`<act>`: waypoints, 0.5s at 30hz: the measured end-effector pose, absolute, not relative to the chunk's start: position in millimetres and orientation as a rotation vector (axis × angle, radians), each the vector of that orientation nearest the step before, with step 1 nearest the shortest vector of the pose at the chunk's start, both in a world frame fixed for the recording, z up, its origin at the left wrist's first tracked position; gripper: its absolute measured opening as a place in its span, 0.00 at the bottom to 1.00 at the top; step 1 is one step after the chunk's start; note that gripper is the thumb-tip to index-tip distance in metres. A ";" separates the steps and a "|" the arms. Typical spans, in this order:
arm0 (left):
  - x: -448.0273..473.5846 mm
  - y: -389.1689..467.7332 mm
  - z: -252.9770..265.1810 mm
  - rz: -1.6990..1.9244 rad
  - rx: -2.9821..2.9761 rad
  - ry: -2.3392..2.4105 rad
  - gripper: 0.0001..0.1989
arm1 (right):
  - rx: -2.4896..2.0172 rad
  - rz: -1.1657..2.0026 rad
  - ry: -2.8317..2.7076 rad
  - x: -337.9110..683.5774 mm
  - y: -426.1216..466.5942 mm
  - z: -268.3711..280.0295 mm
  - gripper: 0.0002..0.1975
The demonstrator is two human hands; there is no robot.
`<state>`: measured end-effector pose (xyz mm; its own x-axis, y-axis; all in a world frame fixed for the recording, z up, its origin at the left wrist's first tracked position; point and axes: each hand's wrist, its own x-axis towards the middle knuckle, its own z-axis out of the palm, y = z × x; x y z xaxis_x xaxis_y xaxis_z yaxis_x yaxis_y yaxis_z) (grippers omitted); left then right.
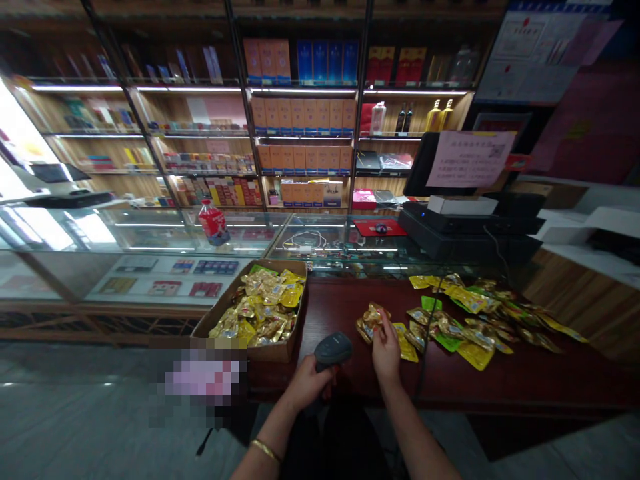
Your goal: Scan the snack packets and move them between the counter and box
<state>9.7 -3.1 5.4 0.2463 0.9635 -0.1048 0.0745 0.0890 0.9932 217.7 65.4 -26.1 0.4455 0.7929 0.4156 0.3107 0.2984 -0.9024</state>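
Left hand wrapped round scanner, long axis tilted far-right. Gold packet sits far-right of scanner, apart, at nearer right hand's fingers; can't tell if pinched.

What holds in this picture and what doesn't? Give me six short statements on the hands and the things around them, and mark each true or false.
1. The left hand holds the scanner. True.
2. The right hand grips the bottle. False: it is at a gold packet.
3. The box stands left of the loose pile. True.
4. The box is shut. False: it is open, with packets showing inside.
5. A bracelet is on the left arm. True.
6. The mouse lies on a blue pad. False: the pad is red.
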 end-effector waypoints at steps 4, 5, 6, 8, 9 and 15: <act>11.1 -2.8 6.2 0.933 1.302 1.105 0.18 | -1.320 0.543 -1.107 223.1 67.2 -34.2 0.32; 11.4 -2.3 5.4 0.935 1.296 1.108 0.19 | -1.344 0.579 -1.105 225.5 69.5 -35.4 0.32; 11.8 -1.7 4.3 0.938 1.288 1.115 0.19 | -1.373 0.614 -1.096 227.4 72.9 -34.7 0.32; 12.5 -0.3 2.0 0.946 1.275 1.131 0.19 | -1.397 0.683 -1.066 225.8 83.9 -24.9 0.31; 12.8 0.5 1.0 0.952 1.270 1.134 0.19 | -1.371 0.721 -1.054 220.6 91.6 -14.8 0.31; 13.1 4.1 -1.1 1.010 1.194 1.140 0.17 | -0.958 1.104 -1.189 116.1 161.1 89.9 0.33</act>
<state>13.1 4.1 -1.1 0.1603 0.9805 -0.1136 0.0057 0.1141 0.9934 116.1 161.1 89.9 0.0296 0.9772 0.2101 -0.1374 0.2121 -0.9675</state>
